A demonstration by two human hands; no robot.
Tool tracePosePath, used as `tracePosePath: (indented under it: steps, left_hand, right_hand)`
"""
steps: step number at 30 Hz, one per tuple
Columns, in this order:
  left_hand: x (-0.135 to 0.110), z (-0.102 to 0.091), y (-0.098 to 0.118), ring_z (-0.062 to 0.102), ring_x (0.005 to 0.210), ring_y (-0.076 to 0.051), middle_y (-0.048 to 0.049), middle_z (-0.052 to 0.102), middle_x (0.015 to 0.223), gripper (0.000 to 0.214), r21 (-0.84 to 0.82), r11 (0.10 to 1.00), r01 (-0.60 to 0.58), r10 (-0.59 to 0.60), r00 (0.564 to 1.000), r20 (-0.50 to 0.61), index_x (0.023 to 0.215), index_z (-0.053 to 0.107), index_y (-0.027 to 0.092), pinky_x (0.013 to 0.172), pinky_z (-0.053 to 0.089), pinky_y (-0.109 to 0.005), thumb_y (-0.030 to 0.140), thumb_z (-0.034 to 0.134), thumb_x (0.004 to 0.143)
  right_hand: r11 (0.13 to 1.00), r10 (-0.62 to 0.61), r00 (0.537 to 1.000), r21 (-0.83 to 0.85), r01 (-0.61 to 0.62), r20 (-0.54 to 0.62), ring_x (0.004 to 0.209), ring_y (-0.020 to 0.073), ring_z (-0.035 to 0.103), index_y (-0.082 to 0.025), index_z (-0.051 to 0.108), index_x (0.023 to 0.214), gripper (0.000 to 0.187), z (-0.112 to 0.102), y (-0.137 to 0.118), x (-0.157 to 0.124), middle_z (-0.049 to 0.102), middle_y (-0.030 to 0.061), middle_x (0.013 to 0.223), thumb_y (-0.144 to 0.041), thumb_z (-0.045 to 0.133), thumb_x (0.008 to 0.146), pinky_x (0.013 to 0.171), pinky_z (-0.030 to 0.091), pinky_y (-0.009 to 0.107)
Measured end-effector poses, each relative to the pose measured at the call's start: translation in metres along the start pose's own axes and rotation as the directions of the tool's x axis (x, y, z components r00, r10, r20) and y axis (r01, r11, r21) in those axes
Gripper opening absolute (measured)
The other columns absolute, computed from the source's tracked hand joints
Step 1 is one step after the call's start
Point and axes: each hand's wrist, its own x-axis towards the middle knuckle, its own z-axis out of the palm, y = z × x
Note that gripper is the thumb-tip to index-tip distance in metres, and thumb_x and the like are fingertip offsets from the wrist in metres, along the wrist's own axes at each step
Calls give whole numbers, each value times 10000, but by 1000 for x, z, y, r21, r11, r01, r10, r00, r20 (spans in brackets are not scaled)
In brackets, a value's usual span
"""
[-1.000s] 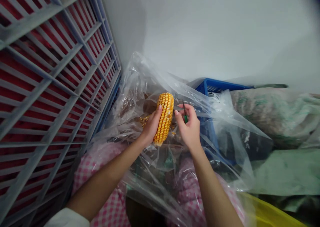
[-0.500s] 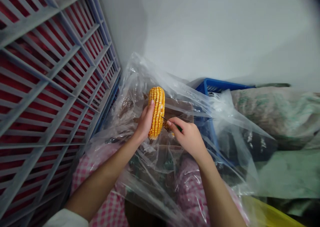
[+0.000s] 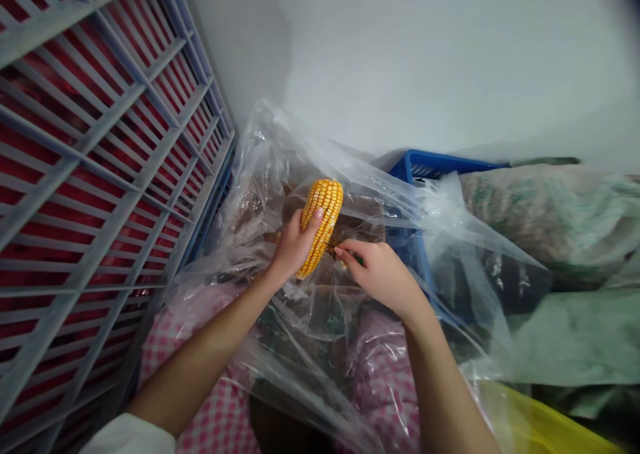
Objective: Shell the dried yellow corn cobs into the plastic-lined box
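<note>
My left hand (image 3: 294,244) is wrapped round an ear of corn (image 3: 323,217) with yellow kernels, its thumb lying across the front. The cob leans with its top to the right. Close to its lower right side, my right hand (image 3: 383,274) is closed on a slim tool with a green handle (image 3: 359,259). The fingers cover most of that tool, and I cannot make out whether its tip touches the kernels. Under both hands a clear plastic sheet (image 3: 310,321) spreads over my lap, with loose kernels (image 3: 343,263) near the right fingertips.
A tall slatted crate (image 3: 145,167) with red contents stands on the left. At the right are a blue basket (image 3: 417,241), a pale woven sack (image 3: 540,214) and a yellow bag (image 3: 545,421). A white wall (image 3: 425,61) rises behind.
The ear of corn has tilted, its top swinging to the right and turning in my left hand, whose thumb now lies further across it. My right hand has hardly moved.
</note>
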Motion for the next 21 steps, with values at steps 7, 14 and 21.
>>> tracePosePath:
  steps: [7,14,21]
  left_hand:
    - [-7,6,-12,527,659,-185,-15,536,651,415,388,922,-13,13,1000,2,766,477,209,601,338,-266,619,423,735]
    - [0,10,-24,568,771,-201,-53,593,755,455,422,903,80,-70,997,-40,794,470,189,655,390,-281,627,352,763]
    - [-3,18,-39,572,807,-200,-85,604,846,507,205,962,180,-171,983,-63,862,518,155,686,412,-289,630,379,750]
  right_hand:
    - [970,111,993,-220,-100,38,640,212,615,-212,653,762,278,23,-1,5,676,89,715,-268,391,839,548,316,276]
    - [939,274,962,-213,-270,-11,715,219,643,-217,619,840,291,44,-8,9,682,78,771,-297,341,868,586,359,269]
    - [872,429,888,-182,-455,-165,685,233,638,-181,562,931,311,49,-6,13,663,106,736,-281,270,896,579,369,278]
